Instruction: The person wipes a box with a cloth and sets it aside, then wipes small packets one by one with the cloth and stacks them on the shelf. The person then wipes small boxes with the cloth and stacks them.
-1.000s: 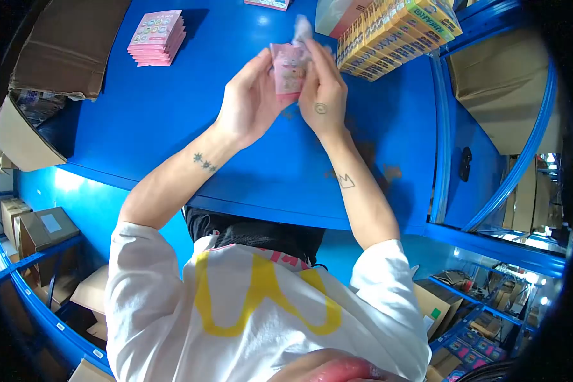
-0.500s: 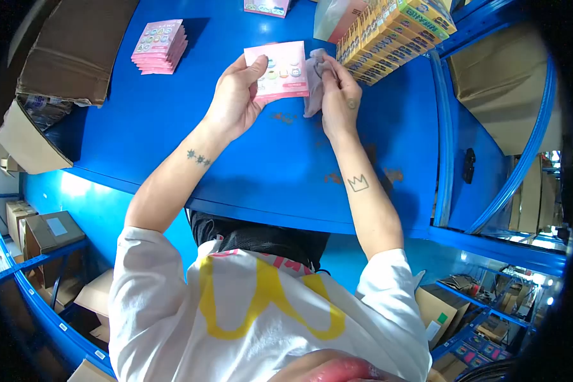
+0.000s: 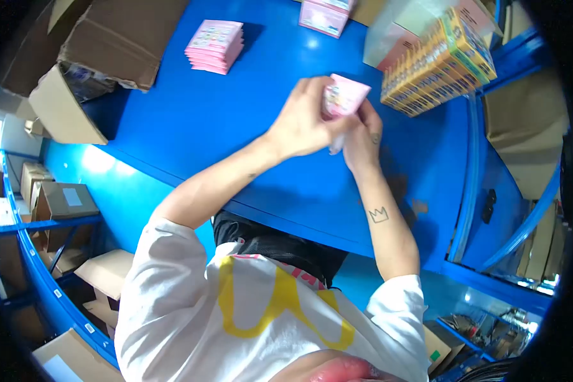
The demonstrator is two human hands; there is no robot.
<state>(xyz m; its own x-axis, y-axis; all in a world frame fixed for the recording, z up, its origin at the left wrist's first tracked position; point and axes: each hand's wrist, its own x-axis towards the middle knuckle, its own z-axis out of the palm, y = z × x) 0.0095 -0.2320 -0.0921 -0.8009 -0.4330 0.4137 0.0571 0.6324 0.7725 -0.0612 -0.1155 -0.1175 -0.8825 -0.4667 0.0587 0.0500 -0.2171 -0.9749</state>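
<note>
My left hand (image 3: 304, 121) is closed on a pink square packet (image 3: 346, 94) printed with small cartoon figures. The packet is tilted above the blue table. Close against it, my right hand (image 3: 364, 137) has its fingers curled, partly hidden behind the packet. A small end of a crumpled greyish cloth (image 3: 337, 144) shows below the fingers of my right hand; most of it is covered. A stack of similar pink packets (image 3: 214, 46) lies on the table, left of and beyond my hands.
A row of yellow boxes (image 3: 436, 67) stands at the right, before a pale plastic bag (image 3: 388, 32). At the back is a pink box (image 3: 325, 17). An open brown carton (image 3: 118, 41) sits on the left of the blue table (image 3: 254, 191). Shelving flanks both sides.
Both hands have come together, and the packet has tilted and turned toward my right hand. The cloth, fully visible before, is now mostly hidden. The whole view has shifted and turned slightly.
</note>
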